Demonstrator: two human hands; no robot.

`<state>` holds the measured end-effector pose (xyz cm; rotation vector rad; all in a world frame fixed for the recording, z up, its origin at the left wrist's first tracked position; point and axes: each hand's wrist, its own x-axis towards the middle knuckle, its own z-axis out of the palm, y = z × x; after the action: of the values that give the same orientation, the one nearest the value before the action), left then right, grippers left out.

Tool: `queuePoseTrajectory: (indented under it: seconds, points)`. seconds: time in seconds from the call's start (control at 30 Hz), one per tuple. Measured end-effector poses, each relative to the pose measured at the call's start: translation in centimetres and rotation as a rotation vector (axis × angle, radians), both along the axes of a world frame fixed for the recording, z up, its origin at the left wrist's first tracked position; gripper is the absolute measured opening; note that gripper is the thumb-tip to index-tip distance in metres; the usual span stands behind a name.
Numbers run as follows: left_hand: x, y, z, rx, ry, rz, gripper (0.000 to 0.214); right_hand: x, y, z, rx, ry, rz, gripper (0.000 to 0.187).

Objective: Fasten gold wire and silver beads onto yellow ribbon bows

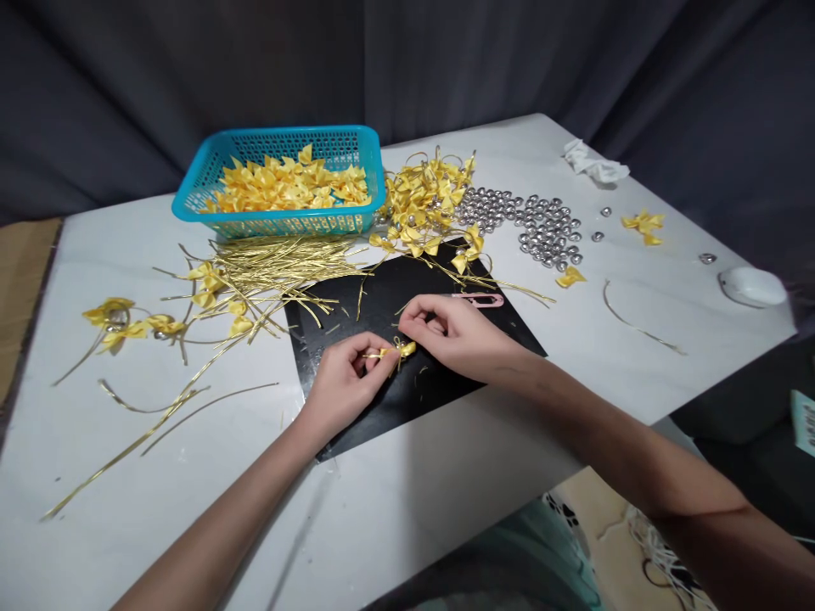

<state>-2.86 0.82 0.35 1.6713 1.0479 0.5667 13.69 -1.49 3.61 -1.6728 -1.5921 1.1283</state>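
Observation:
Both my hands meet over a black mat at the table's middle. My left hand is closed, pinching a small yellow ribbon bow with a thin gold wire through it. My right hand is closed too, its fingertips pinched on the same bow from the right. A pink safety pin lies on the mat just behind my right hand.
A blue basket of yellow bows stands at the back. Gold wire strips lie spread left of the mat, finished bows and silver beads behind it. A white dish and crumpled tissue sit far right.

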Motion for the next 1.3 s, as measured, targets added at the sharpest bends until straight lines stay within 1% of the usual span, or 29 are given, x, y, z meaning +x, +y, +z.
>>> queuePoseTrajectory:
  seconds: [0.07, 0.13, 0.23, 0.3, 0.5, 0.7, 0.77, 0.9, 1.0, 1.07, 1.13, 1.23, 1.3]
  points:
    - [-0.01, -0.01, -0.10, 0.008, 0.000, -0.003, 0.021, 0.03, 0.03, -0.24, 0.011, -0.031, 0.045, 0.014]
    - [-0.04, -0.02, -0.18, 0.010, -0.003, -0.004, 0.022, -0.02, 0.07, -0.48, 0.044, -0.046, 0.078, 0.011]
    - [-0.07, -0.04, -0.22, 0.010, -0.011, 0.000, 0.023, -0.14, 0.11, -0.57, 0.065, -0.025, 0.058, 0.008]
    - [-0.07, -0.04, -0.23, 0.013, -0.007, 0.001, 0.022, -0.20, 0.12, -0.50, 0.037, 0.007, 0.030, 0.007]
    - [-0.07, 0.08, -0.32, 0.015, 0.016, -0.013, 0.023, -0.18, 0.34, -0.31, -0.125, 0.189, -0.027, 0.008]
    - [-0.12, 0.06, -0.24, 0.001, -0.018, -0.018, 0.022, -0.05, 0.63, -0.46, -0.163, 0.190, -0.028, 0.009]
    - [-0.11, 0.04, -0.22, -0.016, -0.037, -0.004, 0.022, -0.07, 0.52, -0.58, -0.125, 0.174, -0.020, 0.009]
    - [-0.05, 0.06, -0.20, -0.041, -0.075, 0.029, 0.022, -0.21, 0.24, -0.70, 0.014, 0.079, -0.012, 0.010]
    - [0.00, 0.08, -0.14, -0.057, -0.089, 0.039, 0.022, -0.20, 0.19, -0.76, 0.057, 0.014, -0.020, 0.011]
    - [0.05, 0.08, -0.05, -0.072, -0.097, 0.054, 0.023, -0.09, 0.20, -0.79, 0.096, -0.043, 0.000, 0.011]
    - [0.13, 0.07, 0.08, -0.083, -0.106, 0.073, 0.023, 0.04, 0.20, -0.74, 0.190, -0.122, 0.046, 0.011]
    - [0.22, 0.11, 0.29, -0.087, -0.113, 0.106, 0.023, 0.18, 0.10, -0.51, 0.378, -0.262, 0.143, 0.011]
    - [0.23, 0.17, 0.38, -0.088, -0.122, 0.126, 0.022, 0.21, -0.03, -0.31, 0.447, -0.343, 0.210, 0.013]
